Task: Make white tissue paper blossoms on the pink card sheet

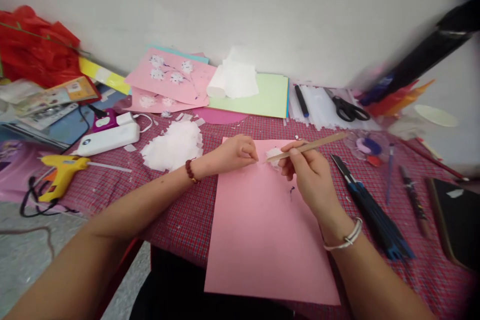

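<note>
A sheet of pink paper (262, 240) lies lengthwise in front of me. My right hand (311, 175) grips a flat wooden craft stick (322, 143), its lower tip close to the paper near the top. Beside that tip, partly behind my fingers, is a small white paper flower (274, 153) on the sheet. My left hand (240, 152) hovers at the paper's upper left, fingers curled into a pinch; whatever is in them, if anything, is hidden. A small dark painted mark (291, 190) shows below the flower.
Left of the sheet are a pile of white tissue pieces (174, 144), a yellow glue gun (63, 172) and a white power strip (108, 140). Finished pink cards (170, 80) and a tissue roll (234, 77) lie behind. A box cutter (369, 210) and black scissors (348, 109) are right.
</note>
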A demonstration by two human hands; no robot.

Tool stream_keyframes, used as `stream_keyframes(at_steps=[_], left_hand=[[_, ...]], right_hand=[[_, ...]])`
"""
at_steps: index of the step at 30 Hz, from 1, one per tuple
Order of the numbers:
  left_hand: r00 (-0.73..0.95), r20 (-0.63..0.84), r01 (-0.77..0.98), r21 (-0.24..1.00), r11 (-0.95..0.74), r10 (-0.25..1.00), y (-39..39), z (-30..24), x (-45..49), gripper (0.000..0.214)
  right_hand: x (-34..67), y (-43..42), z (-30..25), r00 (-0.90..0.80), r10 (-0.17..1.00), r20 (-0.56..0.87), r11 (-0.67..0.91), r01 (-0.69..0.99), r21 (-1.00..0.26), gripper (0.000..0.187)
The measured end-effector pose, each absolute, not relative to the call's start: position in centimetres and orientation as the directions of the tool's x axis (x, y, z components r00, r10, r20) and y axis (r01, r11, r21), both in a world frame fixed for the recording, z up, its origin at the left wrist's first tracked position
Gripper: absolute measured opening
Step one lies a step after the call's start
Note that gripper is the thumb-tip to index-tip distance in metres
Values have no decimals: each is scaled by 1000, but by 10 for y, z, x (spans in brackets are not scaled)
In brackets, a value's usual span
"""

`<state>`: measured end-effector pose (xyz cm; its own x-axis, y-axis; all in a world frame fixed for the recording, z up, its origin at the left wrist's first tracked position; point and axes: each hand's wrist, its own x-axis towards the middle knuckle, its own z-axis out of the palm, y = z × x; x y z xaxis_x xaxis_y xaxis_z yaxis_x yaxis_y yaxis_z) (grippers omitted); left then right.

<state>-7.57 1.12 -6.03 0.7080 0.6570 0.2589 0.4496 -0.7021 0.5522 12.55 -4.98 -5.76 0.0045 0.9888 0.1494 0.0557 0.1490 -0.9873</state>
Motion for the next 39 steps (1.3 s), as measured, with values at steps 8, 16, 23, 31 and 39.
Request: stream_keyframes(at_steps=[8, 16, 23, 31, 39], left_hand=[[741, 183, 498, 494, -712, 646, 10, -58, -82, 16], [727, 153, 585, 374, -720, 670, 6, -57, -89, 16], [717, 144, 600, 372, -708, 682, 6, -58, -85, 18], [717, 144, 589, 397, -704, 682, 7, -61, -86, 19], [696, 149, 600, 416, -683, 702, 6, -57, -86, 17]], right_hand=[[118, -49, -69, -25, 994, 102, 105, 232, -967, 18], [113, -47, -69, -49, 999, 18, 29, 232, -972, 20], [108, -48, -69, -74, 997, 11, 28, 237, -971, 20], [107, -46, -73, -78, 997, -14, 3, 209, -978, 19], [104, -46, -76, -97, 995, -25, -7, 186, -982, 19]])
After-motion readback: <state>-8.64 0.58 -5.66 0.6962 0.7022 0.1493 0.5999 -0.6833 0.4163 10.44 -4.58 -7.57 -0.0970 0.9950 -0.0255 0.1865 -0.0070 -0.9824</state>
